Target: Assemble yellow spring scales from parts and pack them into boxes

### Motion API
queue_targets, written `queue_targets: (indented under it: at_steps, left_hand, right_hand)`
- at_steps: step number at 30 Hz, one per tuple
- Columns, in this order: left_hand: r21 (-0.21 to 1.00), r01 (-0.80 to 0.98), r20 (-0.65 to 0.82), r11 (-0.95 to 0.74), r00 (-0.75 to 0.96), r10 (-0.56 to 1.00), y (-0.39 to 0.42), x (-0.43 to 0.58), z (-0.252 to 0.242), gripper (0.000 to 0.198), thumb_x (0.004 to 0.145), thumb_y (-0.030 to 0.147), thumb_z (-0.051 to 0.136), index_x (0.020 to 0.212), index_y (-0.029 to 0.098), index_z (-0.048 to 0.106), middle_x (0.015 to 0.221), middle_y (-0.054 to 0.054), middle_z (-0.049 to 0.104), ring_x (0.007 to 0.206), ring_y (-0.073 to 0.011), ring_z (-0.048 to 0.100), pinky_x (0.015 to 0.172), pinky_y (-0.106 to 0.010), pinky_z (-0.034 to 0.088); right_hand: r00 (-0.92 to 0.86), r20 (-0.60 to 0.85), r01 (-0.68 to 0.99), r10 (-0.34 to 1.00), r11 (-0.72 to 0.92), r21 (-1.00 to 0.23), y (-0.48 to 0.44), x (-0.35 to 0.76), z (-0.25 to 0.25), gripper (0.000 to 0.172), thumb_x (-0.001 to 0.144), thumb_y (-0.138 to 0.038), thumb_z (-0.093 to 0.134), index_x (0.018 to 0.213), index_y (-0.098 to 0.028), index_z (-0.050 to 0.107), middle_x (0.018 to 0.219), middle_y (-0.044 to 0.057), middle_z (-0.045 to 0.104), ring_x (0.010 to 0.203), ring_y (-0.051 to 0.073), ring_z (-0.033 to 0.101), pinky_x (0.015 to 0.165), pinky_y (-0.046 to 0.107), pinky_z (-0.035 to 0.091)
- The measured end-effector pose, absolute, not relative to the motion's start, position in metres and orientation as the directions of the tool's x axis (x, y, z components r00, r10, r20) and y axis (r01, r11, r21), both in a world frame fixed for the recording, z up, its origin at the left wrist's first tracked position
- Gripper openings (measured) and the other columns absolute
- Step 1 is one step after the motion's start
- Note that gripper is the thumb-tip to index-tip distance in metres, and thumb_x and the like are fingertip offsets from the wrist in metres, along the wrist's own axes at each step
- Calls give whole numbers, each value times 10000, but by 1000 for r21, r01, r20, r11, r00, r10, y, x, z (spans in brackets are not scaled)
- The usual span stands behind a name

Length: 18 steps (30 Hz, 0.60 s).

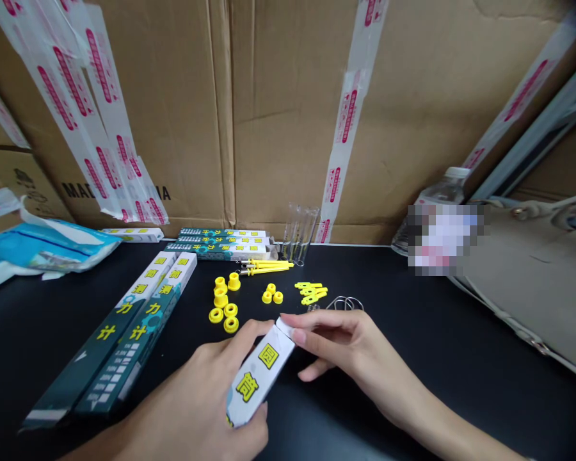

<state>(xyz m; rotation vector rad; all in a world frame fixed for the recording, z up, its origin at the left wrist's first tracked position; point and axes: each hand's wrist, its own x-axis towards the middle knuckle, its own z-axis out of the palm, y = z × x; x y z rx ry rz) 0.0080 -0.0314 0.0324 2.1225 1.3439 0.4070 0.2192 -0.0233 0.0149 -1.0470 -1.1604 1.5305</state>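
My left hand (211,390) is wrapped around a narrow white cardboard box (256,378) with yellow characters, which tilts up and to the right. With thumb and fingers, my right hand (345,342) pinches the white end flap of the same box. What is inside the box is hidden. Beyond my hands lie several yellow plastic collars (221,298), three small yellow caps (271,294), several flat yellow pieces (311,292) and yellow rods with springs (267,266). Metal rings (345,303) show just behind my right hand.
Two long dark-green and white boxes (125,333) lie at the left, with a stack of similar boxes (221,243) at the back. Clear tubes (300,234) stand against the large carton (278,115). A blue packet (52,243), plastic bottle (444,192) and beige bag (542,275) flank the black table (413,320).
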Motion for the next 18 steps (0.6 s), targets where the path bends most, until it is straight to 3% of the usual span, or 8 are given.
queue_targets:
  at_steps: [6,12,18]
  left_hand:
    - [651,646,-32,-398,547,836,-27,5,29,604,762,218,580,1353,326,519,983,-11,746,644,-195,717,512,-203,492]
    - [632,644,6,-430,551,834,-23,0,21,638,767,219,605,1382,337,487,1052,-25,747,822,-238,748,577,-202,529]
    - [636,666,7,-390,501,866,-25,-3,14,632,767,260,624,1380,345,494,1059,-44,740,885,-271,740,630,-235,537]
  right_hand:
    - [-203,-54,-74,978,-70,-995,-25,219,14,286,786,-357,811,1025,-201,826,895,58,781,718,147,674,574,220,656]
    - [-227,48,96,973,72,-993,-33,219,15,316,899,-414,677,1115,-216,796,1004,78,771,757,191,710,618,305,674]
    - [-243,182,285,953,249,-926,-34,219,14,374,858,-318,746,1229,-276,724,986,28,776,744,155,730,616,217,629]
